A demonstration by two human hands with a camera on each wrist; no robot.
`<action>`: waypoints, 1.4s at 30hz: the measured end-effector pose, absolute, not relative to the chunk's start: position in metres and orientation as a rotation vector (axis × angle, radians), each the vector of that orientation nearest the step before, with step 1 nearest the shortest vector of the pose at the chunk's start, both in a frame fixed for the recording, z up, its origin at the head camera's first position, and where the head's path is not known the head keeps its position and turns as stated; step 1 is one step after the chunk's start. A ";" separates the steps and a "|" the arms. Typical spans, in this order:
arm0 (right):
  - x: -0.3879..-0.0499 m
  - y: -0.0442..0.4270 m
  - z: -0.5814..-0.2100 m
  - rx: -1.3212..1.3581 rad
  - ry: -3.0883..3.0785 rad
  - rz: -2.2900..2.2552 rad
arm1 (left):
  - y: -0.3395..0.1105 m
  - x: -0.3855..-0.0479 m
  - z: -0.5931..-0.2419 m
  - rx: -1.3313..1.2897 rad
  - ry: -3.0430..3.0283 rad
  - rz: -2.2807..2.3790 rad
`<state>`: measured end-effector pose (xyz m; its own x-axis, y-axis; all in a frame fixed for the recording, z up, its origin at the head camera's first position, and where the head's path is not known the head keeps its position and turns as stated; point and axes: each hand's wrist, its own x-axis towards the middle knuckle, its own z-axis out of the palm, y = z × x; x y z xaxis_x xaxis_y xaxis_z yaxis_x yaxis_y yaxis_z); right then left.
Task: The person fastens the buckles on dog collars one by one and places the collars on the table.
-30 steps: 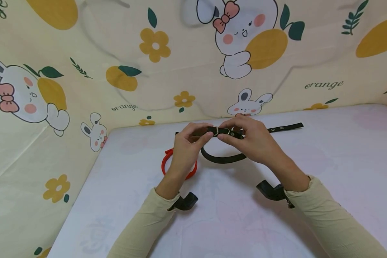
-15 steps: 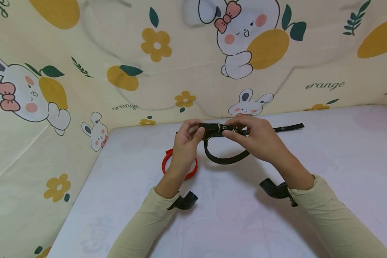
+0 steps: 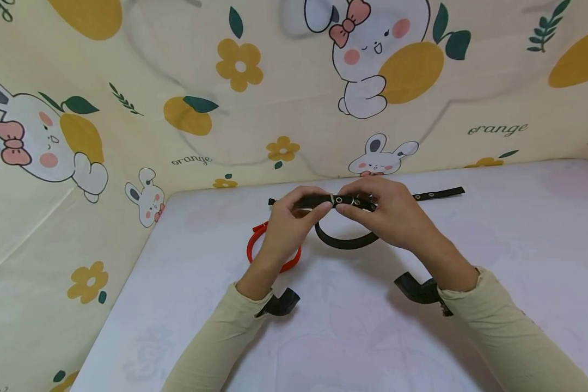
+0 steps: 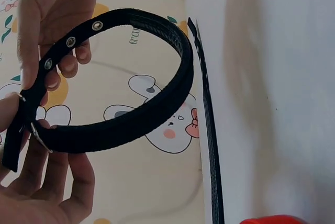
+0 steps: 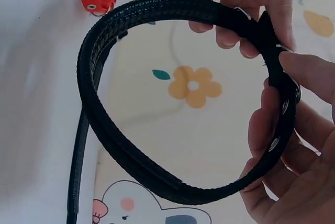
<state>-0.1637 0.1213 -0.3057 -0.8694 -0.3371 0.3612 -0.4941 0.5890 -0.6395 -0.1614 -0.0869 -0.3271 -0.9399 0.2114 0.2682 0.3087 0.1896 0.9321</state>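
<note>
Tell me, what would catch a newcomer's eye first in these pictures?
Probably the black strap loop, held up by the left hand and right hand together. Next, the bright red loop on the pale table, partly hidden behind the left arm in the head view. Beyond, a big cartoon rabbit on the patterned backdrop also draws attention.

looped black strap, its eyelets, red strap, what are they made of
Looped black strap: perhaps real or imitation leather, glossy and textured inside. Eyelets: likely metal, silvery and shiny. Red strap: maybe plastic or leather, smooth-looking; its surface doesn't settle which.
</note>
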 end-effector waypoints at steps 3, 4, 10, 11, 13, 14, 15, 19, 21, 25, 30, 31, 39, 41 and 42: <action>-0.164 0.121 -0.306 0.700 -2.620 1.139 | -0.087 -0.161 -0.327 -0.530 -2.365 -1.848; -0.164 0.121 -0.306 0.702 -2.622 1.136 | -0.087 -0.161 -0.327 -0.533 -2.362 -1.844; -0.164 0.123 -0.305 0.706 -2.640 1.130 | -0.087 -0.161 -0.326 -0.533 -2.346 -1.862; -0.164 0.124 -0.305 0.703 -2.644 1.134 | -0.087 -0.161 -0.326 -0.523 -2.349 -1.864; -0.165 0.125 -0.304 0.695 -2.651 1.141 | -0.087 -0.162 -0.325 -0.502 -2.350 -1.876; -0.165 0.125 -0.304 0.691 -2.654 1.143 | -0.087 -0.162 -0.325 -0.494 -2.352 -1.880; -0.165 0.126 -0.304 0.687 -2.656 1.146 | -0.087 -0.163 -0.325 -0.486 -2.352 -1.885; -0.165 0.128 -0.302 0.680 -2.664 1.144 | -0.088 -0.163 -0.324 -0.469 -2.350 -1.911; -0.164 0.129 -0.301 0.677 -2.668 1.148 | -0.088 -0.164 -0.324 -0.465 -2.353 -1.922; -0.164 0.129 -0.299 0.658 -2.685 1.164 | -0.089 -0.163 -0.323 -0.452 -2.363 -1.924; -0.165 0.130 -0.298 0.622 -2.708 1.180 | -0.090 -0.163 -0.322 -0.413 -2.361 -1.960; -0.165 0.130 -0.298 0.617 -2.712 1.184 | -0.090 -0.164 -0.322 -0.399 -2.356 -1.977; -0.166 0.131 -0.298 0.607 -2.715 1.211 | -0.090 -0.163 -0.319 -0.355 -2.183 -2.112; -0.166 0.130 -0.298 0.623 -2.719 1.223 | -0.090 -0.164 -0.319 -0.346 -2.158 -2.130; -0.166 0.130 -0.298 0.636 -2.723 1.233 | -0.091 -0.164 -0.319 -0.342 -2.154 -2.135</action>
<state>-0.1659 0.1304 -0.2977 -0.9100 -0.3354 0.2438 -0.4045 0.5888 -0.6998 -0.1637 -0.0908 -0.3191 -0.9710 0.0955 0.2191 0.2200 -0.0019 0.9755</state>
